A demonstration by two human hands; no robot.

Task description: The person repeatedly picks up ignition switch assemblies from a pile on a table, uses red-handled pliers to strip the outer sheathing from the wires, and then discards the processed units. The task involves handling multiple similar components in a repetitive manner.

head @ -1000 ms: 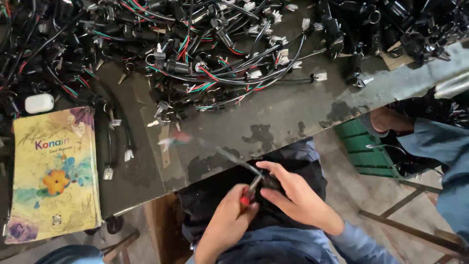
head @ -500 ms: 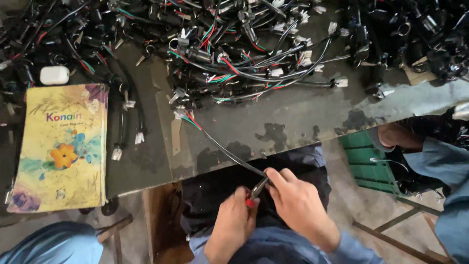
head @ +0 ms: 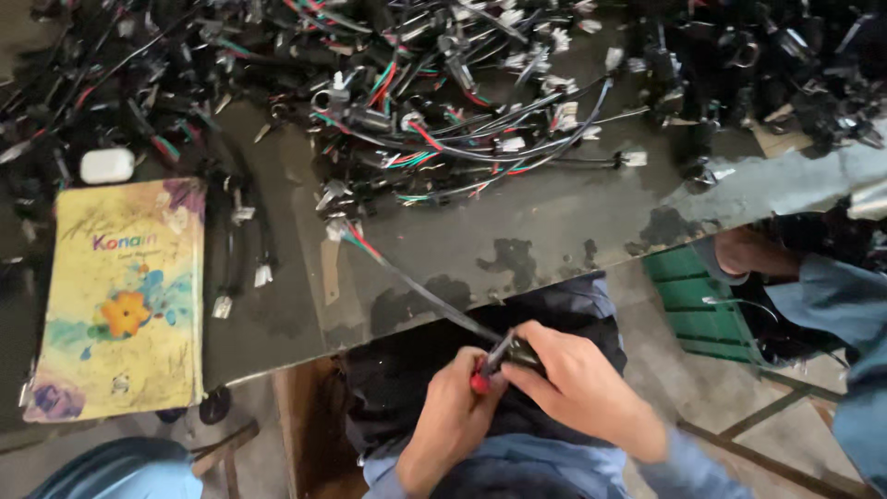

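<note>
hands now closer over lap | left hand (head: 453,407) gripping red tool (head: 485,370) | right hand (head: 577,388) closed on black plug (head: 520,353) | cable (head: 416,291) taut to table (head: 554,231)

Hands at work: two, a left hand (head: 455,413) and a right hand (head: 577,386), their fingers (head: 540,340) closed together on one red-handled tool (head: 488,367) and one small black part (head: 522,352), from which one sheathed cable (head: 420,293) runs up and away to the counter (head: 545,222). Beyond the fingers on the counter: one heap of wire harnesses (head: 462,102), too tangled to count singly. Far left of the fingers: one yellow notebook (head: 120,296), one small white case (head: 107,165) above it; to their right, one green crate (head: 707,305) on the floor.
</note>
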